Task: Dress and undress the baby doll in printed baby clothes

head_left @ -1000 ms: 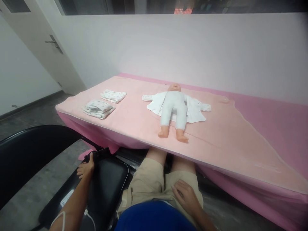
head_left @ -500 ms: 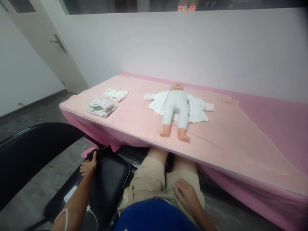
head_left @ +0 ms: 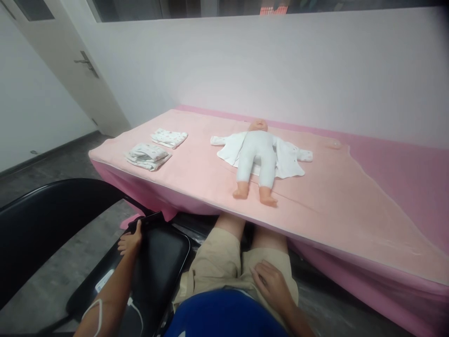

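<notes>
Low on the left, my left hand point(head_left: 130, 240) is closed at the near edge of a thin black phone point(head_left: 149, 218), which it holds above a black chair seat point(head_left: 159, 252). The far fingers are partly hidden. On my thigh rests my right hand point(head_left: 271, 283), loosely curled, with a gap between thumb and fingers and nothing seen in it. A baby doll point(head_left: 258, 152) lies on its back on the pink-covered table point(head_left: 196, 171), feet towards me. Under it a white baby shirt point(head_left: 289, 157) is spread out, sleeves to both sides. Both hands are away from the doll.
Two folded piles of printed white cloth, a nearer one point(head_left: 147, 157) and a farther one point(head_left: 170, 138), lie on the table's left. A small clear object point(head_left: 333, 144) sits at the far right. A white cable point(head_left: 136, 309) and a white box-like item point(head_left: 104, 280) lie on the chair.
The view has shifted very slightly. Both hands, the doll and the cloths stay as they were.
</notes>
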A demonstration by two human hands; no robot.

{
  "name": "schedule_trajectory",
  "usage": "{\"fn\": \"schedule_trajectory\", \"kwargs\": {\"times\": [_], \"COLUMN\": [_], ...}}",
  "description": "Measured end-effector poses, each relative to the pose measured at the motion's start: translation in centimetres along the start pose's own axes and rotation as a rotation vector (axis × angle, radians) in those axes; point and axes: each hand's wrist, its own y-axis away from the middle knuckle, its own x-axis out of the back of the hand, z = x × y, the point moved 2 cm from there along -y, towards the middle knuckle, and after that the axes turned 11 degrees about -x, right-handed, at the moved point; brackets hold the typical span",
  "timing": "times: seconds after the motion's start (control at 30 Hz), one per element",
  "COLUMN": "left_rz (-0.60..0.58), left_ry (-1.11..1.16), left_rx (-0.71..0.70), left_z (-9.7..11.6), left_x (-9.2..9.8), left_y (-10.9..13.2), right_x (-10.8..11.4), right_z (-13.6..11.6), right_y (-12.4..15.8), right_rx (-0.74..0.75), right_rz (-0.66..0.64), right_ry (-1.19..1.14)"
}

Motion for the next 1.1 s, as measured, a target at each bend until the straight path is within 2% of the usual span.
{"fn": "schedule_trajectory", "kwargs": {"times": [0.2,0.4,0.93,1.1], "left_rz": [0.012,0.051,0.111,0.116], "left_ry": [-0.015,-0.062,-0.114,-0.113], "left_rx": [-0.115,-0.236,-0.176,-0.173], "left_z": [-1.4,-1.6,0.2,0.7], "left_x": [-0.5,-0.6,-1.5,-1.2], "left_y": [0.7,2.5,3.1,3.5], "right_x": [0.0,0.0,0.2,0.0], "right_z": [-0.1,-0.2,-0.5,-0.3], "right_y": [-0.1,-0.2,-0.2,-0.1], "right_rx": [0.012,-0.001,-0.013,-0.005], "right_rz": [0.027,0.027,0.030,0.023], "right_ry": [-0.001,0.008,0.024,0.026]}}
